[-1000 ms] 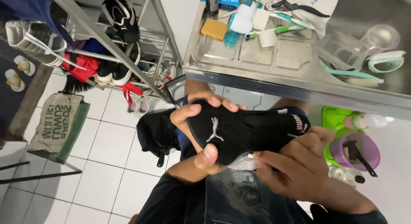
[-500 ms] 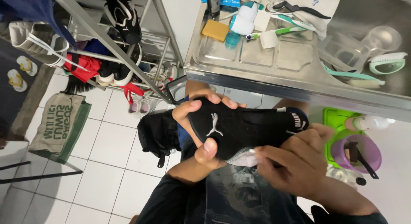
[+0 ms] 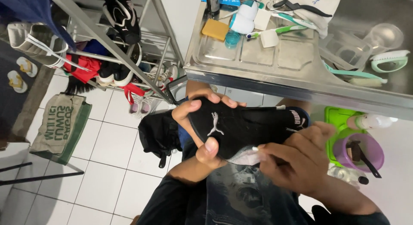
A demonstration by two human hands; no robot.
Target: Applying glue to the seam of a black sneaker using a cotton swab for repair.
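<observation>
Below the sink edge (image 3: 275, 85), both hands grip a black shoe (image 3: 245, 128).

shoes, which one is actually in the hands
The black shoe with a white side mark: the left hand grips its toe, the right hand its sole. The other shoes sit on the metal rack.
</observation>
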